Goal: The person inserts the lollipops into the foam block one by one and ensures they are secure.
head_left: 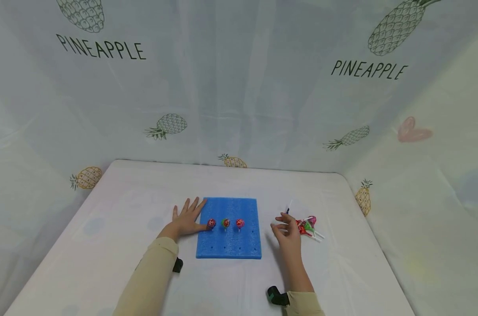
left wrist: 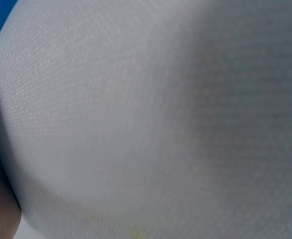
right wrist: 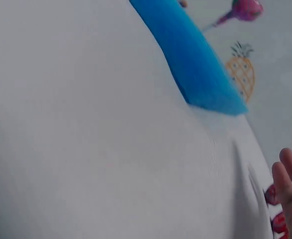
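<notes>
Touching a square blue foam board [head_left: 231, 206], left hand [head_left: 187, 219] with fingers spread, three round wrapped lollipops [head_left: 225, 223] standing in it, right hand [head_left: 288, 235] with fingertips apart, near a colourful lollipop pile [head_left: 309, 227] on the white table [head_left: 349, 272].

PINEAPPLE [head_left: 100, 47] in skinny dark caps on the pale hanging cloth [head_left: 239, 79], top left under a pineapple drawing [head_left: 84, 15], same word again top right, kinda tilted, lollipop wrappers [head_left: 225, 223] honestly too tiny to read

Board [head_left: 230, 239] on tbl [head_left: 223, 285], 3 pops [head_left: 225, 223] in row on it; L hand [head_left: 186, 218] at its L edge; R hand [head_left: 288, 232] btwn board & pile [head_left: 309, 226].
</notes>
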A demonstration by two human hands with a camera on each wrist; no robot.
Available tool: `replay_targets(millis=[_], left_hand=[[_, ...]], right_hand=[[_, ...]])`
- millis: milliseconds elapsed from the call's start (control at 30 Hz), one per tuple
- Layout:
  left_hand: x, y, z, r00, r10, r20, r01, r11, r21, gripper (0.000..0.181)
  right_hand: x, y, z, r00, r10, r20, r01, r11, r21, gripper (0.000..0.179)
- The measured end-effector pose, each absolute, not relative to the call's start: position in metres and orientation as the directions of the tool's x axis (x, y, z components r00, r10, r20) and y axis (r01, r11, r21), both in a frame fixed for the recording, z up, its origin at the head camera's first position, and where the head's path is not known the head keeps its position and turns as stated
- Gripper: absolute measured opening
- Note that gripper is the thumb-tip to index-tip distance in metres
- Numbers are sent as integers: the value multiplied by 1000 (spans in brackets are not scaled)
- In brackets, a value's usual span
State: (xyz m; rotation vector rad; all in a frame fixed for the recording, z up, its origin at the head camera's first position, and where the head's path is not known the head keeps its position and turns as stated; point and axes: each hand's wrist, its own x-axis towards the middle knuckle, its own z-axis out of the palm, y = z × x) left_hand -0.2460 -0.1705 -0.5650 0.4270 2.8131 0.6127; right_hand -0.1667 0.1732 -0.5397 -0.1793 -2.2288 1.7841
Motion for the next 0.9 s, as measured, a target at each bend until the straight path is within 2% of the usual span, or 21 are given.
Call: replay_targets(millis=[267,533,767,900], left_hand=[[-244,-170,-564,-930,331,-161,229,864,449,109],[-241,-168,-558,-929,331,-167,230,868,440,108],[-234,-165,-539,-922,340,-185,228,864,449,108],[-231,-165,-532,-921,340,-193,225,865,448,108]], right_hand=[[-165,211,-540,-908,370,197,-114,234,-965,47],[-168,246,-536,-876,435,209,9,448,-894,44],[-177,273,-536,-914,345,214,32,588,-808,40],[-184,287,-536,-946,270,177,32,624,-780,38]])
